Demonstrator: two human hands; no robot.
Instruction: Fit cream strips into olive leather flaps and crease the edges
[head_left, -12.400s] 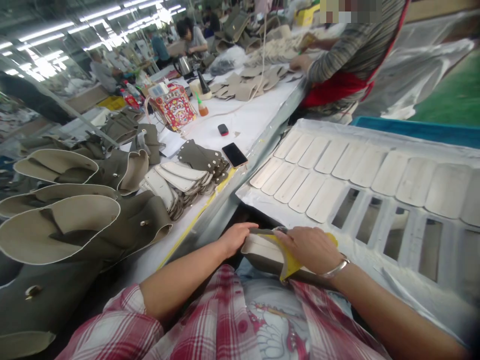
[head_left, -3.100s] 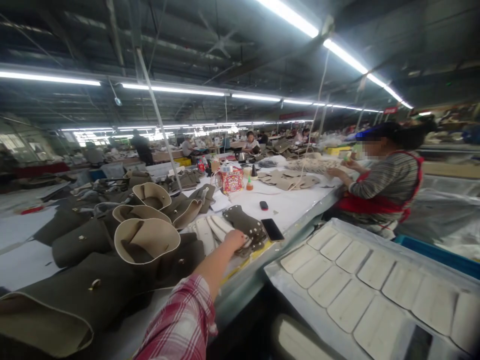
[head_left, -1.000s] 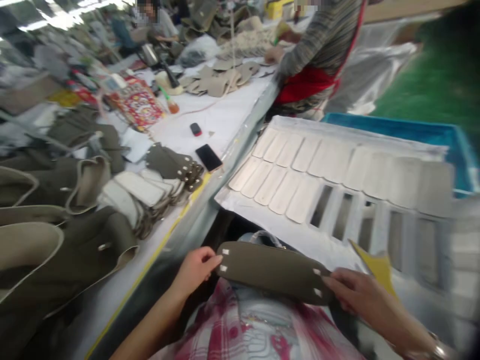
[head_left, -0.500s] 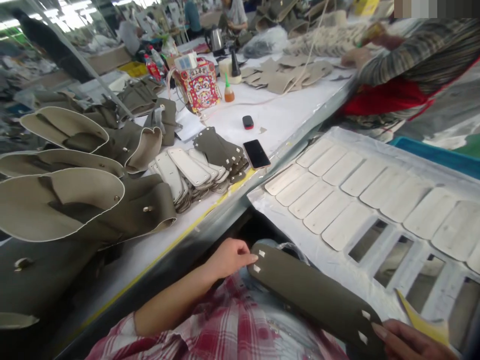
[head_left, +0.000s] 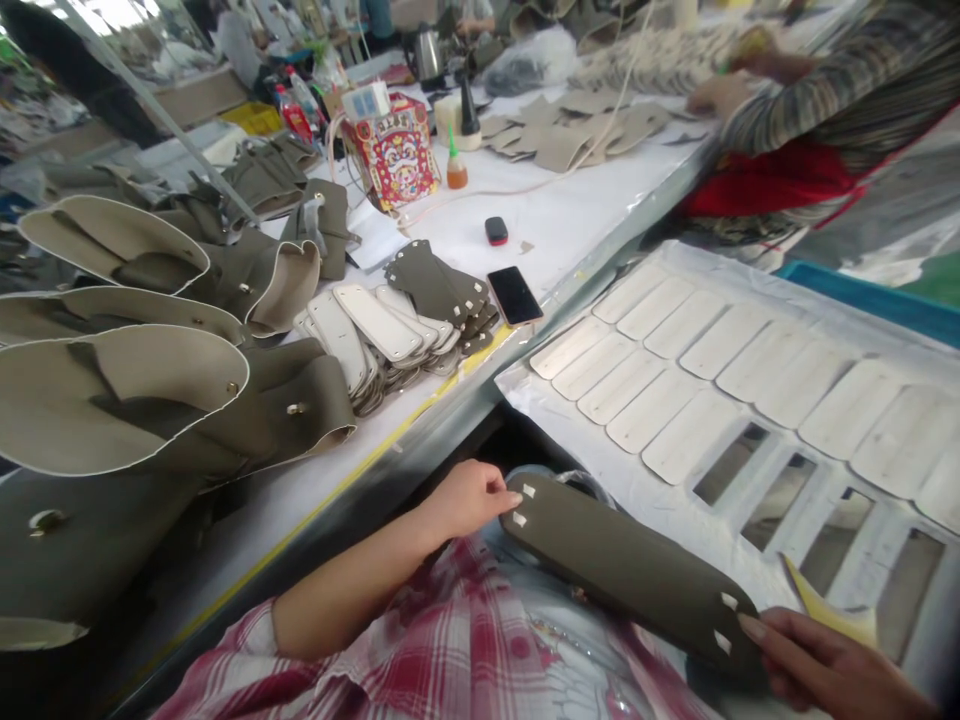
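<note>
A long dark olive leather strip with rounded ends is stretched between my two hands above my lap. Two small white tabs show near each of its ends. My left hand pinches the far left end between thumb and fingers. At the lower right, my right hand grips the other end, thumb on top. Beside the strip, on the white sheet, pale rounded leather pieces lie in two rows. A yellow piece sits close to my right hand.
White and olive cut pieces are stacked at the table edge near a phone. Olive bag bodies crowd the left. Behind are a small black case, a glue bottle and a red patterned box. A co-worker's arm reaches in at right.
The view has shifted slightly. Both hands still hold the strip's ends, and the strip sits almost as before. The co-worker's hands have moved a little.
</note>
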